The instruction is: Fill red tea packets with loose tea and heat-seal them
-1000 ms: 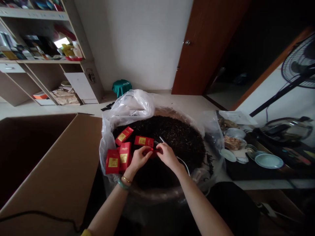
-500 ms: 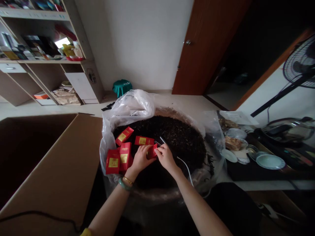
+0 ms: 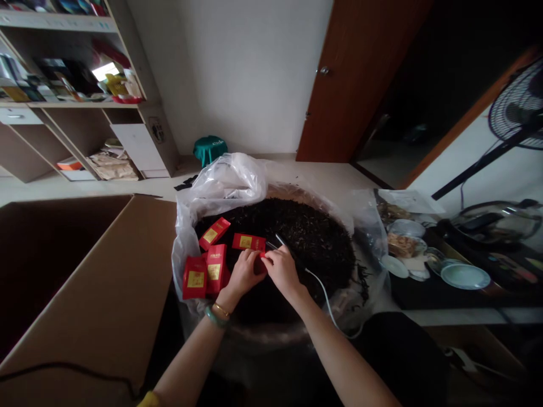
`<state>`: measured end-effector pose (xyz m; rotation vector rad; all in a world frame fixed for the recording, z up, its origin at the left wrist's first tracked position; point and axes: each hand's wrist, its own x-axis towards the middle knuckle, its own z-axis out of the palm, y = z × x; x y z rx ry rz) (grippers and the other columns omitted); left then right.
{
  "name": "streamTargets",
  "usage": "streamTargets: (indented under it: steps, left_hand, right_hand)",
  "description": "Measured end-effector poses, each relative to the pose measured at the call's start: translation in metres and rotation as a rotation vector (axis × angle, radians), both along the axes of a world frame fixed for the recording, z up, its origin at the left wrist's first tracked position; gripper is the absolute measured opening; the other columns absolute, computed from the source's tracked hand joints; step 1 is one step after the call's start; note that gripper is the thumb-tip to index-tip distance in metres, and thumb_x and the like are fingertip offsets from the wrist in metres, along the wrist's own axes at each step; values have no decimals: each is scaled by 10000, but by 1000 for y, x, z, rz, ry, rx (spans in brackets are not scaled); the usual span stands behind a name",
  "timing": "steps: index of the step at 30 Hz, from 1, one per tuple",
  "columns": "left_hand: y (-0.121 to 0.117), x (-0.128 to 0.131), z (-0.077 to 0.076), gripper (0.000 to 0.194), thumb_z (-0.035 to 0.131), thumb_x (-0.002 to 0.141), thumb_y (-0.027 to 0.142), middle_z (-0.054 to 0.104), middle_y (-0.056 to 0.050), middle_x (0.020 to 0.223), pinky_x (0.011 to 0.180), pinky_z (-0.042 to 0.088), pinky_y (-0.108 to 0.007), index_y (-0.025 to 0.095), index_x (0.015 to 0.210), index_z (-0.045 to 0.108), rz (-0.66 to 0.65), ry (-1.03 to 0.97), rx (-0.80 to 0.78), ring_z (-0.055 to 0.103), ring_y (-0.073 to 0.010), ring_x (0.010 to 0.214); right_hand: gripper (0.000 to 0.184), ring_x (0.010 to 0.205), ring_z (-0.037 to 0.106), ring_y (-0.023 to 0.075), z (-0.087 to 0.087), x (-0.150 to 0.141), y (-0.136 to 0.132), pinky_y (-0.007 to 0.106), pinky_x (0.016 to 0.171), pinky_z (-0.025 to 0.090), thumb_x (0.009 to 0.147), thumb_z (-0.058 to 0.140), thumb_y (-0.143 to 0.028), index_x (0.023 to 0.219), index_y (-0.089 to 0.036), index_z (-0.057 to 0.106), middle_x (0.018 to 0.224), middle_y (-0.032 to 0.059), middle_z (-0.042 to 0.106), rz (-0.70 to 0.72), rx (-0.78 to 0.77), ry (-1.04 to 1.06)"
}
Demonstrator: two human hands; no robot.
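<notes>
My left hand (image 3: 245, 273) and my right hand (image 3: 281, 271) meet over a plastic-lined tub (image 3: 275, 339) of dark loose tea leaves (image 3: 311, 232). Between them they pinch a small red packet (image 3: 262, 255), mostly covered by my fingers. Several red packets with yellow labels lie on the leaves at the left: one packet (image 3: 249, 242) just beyond my left hand, another packet (image 3: 215, 265) beside it. A slim tool (image 3: 280, 240) with a white cord (image 3: 324, 291) rests behind my right hand; its body is partly hidden.
A large open cardboard box (image 3: 139, 271) stands at the left. On the right, a low table (image 3: 424, 299) carries plastic tubs, lids (image 3: 465, 276) and a glass kettle (image 3: 504, 217). A green-covered stool or bin (image 3: 210, 150) stands by the wall, a fan (image 3: 517, 107) at far right.
My right hand has shifted slightly left, over the packet, and less of its red surface shows. My left hand stays nearly in place. The other packets have not moved.
</notes>
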<state>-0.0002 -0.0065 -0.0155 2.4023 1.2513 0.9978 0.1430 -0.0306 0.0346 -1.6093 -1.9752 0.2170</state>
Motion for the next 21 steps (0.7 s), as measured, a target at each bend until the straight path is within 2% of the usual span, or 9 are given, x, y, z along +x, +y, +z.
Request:
streamTargets:
  steps: [5,9,12,15,18,21]
  left_hand:
    - [-1,1,2,451,698,685,184,586,-78,1025,867,481,-408,195,1109,546,47,13,12,541,-251,963]
    - [0,1,1,453,696,707,209,595,-80,1057,884,477,-408,199,1132,541,37,-3,15,547,-251,981]
    - [1,1,-2,460,702,706,231,603,-85,1074,884,485,-408,196,1135,539,24,-16,-2,558,-254,993]
    - [2,0,-6,464,689,696,197,610,-88,1071,890,486,-412,198,1136,541,41,-23,-24,571,-256,1001]
    - [2,-1,-6,445,678,684,166,624,-81,1039,886,489,-407,194,1110,554,77,-37,-45,585,-251,986]
    - [1,-1,-4,423,675,679,154,636,-76,1028,871,496,-395,189,1086,563,72,-37,-64,589,-244,970]
  right_hand:
    - [146,711,626,185,-3,-1,0,293,724,428,888,514,-216,831,-178,642,751,67,703,-80,-84,12]
    - [125,756,659,179,-7,1,4,351,889,405,886,495,-197,871,-175,616,780,50,720,-77,-124,118]
    - [182,797,660,179,-4,-3,1,467,1040,285,903,443,-196,915,-186,624,837,50,730,-65,-119,169]
    - [224,945,633,212,3,-9,-6,547,1085,157,906,431,-192,934,-205,652,881,63,731,-49,-81,85]
    - [234,1203,488,290,10,-10,-13,573,1042,197,898,461,-201,845,-219,688,954,80,727,-44,-83,-18]
    - [241,1289,389,350,14,-4,-15,570,981,278,899,482,-248,811,-222,705,1046,80,710,-51,-152,-43]
